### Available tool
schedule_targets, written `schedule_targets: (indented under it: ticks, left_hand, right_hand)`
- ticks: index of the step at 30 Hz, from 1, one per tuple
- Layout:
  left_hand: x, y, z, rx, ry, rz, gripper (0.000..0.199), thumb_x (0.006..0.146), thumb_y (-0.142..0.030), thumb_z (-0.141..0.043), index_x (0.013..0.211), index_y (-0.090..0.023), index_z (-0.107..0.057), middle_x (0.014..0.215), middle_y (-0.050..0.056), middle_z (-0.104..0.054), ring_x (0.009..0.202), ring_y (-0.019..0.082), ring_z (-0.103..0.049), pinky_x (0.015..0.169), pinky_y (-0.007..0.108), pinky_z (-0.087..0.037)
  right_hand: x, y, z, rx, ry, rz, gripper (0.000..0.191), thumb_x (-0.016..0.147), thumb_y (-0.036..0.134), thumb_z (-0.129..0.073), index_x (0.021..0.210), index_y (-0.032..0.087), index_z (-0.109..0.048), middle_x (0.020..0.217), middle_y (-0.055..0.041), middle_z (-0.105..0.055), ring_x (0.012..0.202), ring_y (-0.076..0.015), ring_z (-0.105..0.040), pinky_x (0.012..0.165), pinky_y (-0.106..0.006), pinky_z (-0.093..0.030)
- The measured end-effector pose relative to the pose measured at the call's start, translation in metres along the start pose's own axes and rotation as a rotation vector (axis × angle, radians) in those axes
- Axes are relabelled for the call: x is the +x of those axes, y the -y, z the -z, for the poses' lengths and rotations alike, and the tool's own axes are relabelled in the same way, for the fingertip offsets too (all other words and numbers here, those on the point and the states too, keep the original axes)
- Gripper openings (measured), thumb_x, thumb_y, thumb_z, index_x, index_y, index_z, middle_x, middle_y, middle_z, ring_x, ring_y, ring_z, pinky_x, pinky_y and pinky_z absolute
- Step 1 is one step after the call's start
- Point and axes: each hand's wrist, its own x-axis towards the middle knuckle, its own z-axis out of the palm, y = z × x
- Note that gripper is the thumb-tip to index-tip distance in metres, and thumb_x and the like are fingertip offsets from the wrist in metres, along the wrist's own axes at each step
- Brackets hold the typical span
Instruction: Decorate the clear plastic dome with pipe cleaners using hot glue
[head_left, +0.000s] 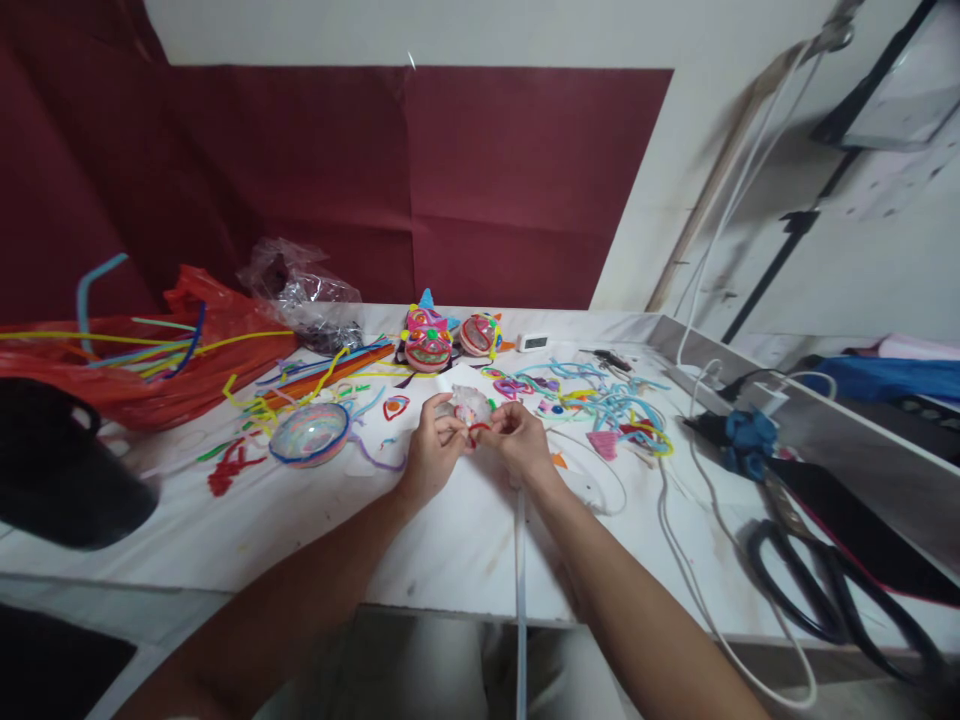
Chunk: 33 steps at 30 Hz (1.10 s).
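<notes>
Left hand [436, 440] and right hand [521, 440] clamp fingers on a red piece [478, 428] from opposite sides — probably steadying it — with coloured strips [621, 405] nearby on the tabletop [450, 560].

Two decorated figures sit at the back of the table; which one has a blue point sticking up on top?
The left figure, largely pink: the blue point rises above it. The right figure shows none on top.

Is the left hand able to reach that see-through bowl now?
Probably yes: the bowl is nearby, with little but a purple strip between. But the left hand looks busy with a red piece.
</notes>
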Motion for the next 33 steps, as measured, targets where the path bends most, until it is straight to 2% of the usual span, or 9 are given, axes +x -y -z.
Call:
schedule_targets:
  ticks: [6, 11, 20, 33]
  left_hand:
    - [0.000, 0.001, 0.000, -0.020, -0.004, 0.017, 0.064, 0.075, -0.024, -0.085, 0.131, -0.029, -0.056, 0.077, -0.008, -0.075, 0.071, 0.020, -0.078, 0.063, 0.033, -0.070]
    - [0.000, -0.002, -0.001, -0.037, -0.003, 0.036, 0.067, 0.072, -0.026, -0.089, 0.130, -0.028, -0.055, 0.076, -0.009, -0.075, 0.067, 0.018, -0.076, 0.064, 0.032, -0.070]
    - [0.000, -0.006, 0.001, -0.028, 0.006, 0.062, 0.070, 0.072, -0.028, -0.086, 0.134, -0.028, -0.052, 0.079, -0.008, -0.074, 0.073, 0.021, -0.079, 0.065, 0.035, -0.070]
    - [0.002, -0.006, 0.003, -0.084, -0.030, 0.114, 0.068, 0.071, -0.026, -0.088, 0.130, -0.027, -0.054, 0.080, -0.006, -0.076, 0.076, 0.021, -0.079, 0.066, 0.034, -0.070]
  right_hand:
    - [0.000, -0.002, 0.000, -0.065, -0.008, 0.017, 0.044, 0.057, 0.046, -0.092, 0.075, 0.030, -0.055, 0.057, 0.0059, -0.063, 0.054, -0.0195, -0.058, 0.056, -0.033, -0.049]
    - [-0.001, -0.002, -0.001, -0.082, -0.018, -0.004, 0.040, 0.058, 0.040, -0.089, 0.075, 0.030, -0.055, 0.057, 0.0077, -0.062, 0.055, -0.0187, -0.058, 0.056, -0.032, -0.047]
    - [-0.005, 0.004, 0.000, -0.140, -0.035, 0.034, 0.033, 0.061, 0.030, -0.084, 0.076, 0.031, -0.055, 0.059, 0.0071, -0.063, 0.056, -0.0190, -0.057, 0.058, -0.033, -0.046]
    - [-0.009, 0.008, 0.001, -0.149, 0.000, 0.065, 0.031, 0.066, 0.037, -0.084, 0.078, 0.030, -0.056, 0.063, 0.0064, -0.060, 0.060, -0.0196, -0.058, 0.061, -0.034, -0.045]
